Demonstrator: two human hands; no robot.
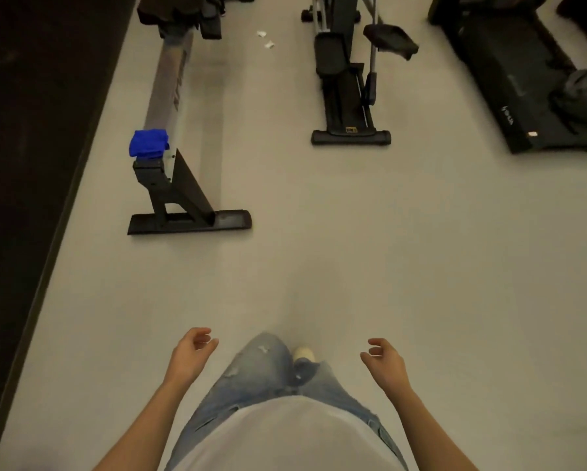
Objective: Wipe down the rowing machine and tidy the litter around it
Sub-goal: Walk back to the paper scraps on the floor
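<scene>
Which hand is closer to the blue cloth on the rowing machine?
Left. The left hand is below and slightly right of the blue cloth; the right hand is farther off to the right. Neither touches it.

Both bare forearms (146, 419) stretched from the 6 o'clock edge toward 12 o'clock, one on either side of the torso (285, 436). The left grip (192, 351) hung at about 7 o'clock and the right grip (385, 360) at about 5 o'clock, well apart. Each held nothing, fingers loosely curled, palms turned inward.
</scene>
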